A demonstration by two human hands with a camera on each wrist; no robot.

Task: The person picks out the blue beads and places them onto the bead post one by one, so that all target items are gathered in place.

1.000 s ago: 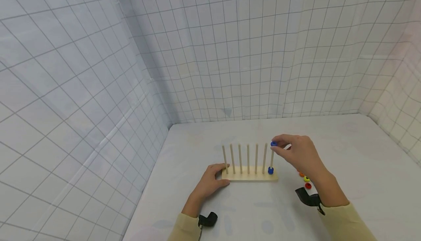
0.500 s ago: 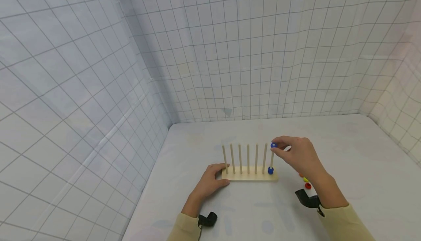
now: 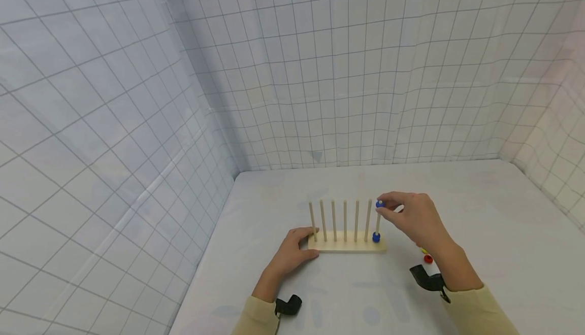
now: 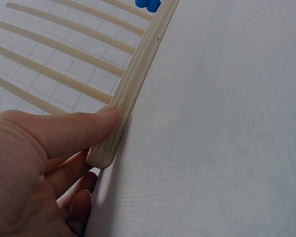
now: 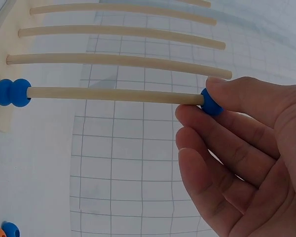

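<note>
- On the rightmost peg (image 5: pixel 113 95) of the peg rack (image 3: pixel 348 246), the right hand (image 3: pixel 415 218) pinches a blue bead (image 5: pixel 212 102) at the tip.
- At its left end, the left hand (image 3: pixel 292 250) grips with thumb and fingers.

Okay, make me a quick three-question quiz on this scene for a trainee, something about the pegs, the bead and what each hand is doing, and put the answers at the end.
1. Count: how many pegs stand on the wooden base?
2. True or false: the left hand grips the end of the wooden base nearest the right hand.
3. Choose: what colour is the bead that the right hand pinches? A) red, B) blue, C) yellow.

Key:
1. Seven.
2. False; it grips the opposite end.
3. B.
</note>
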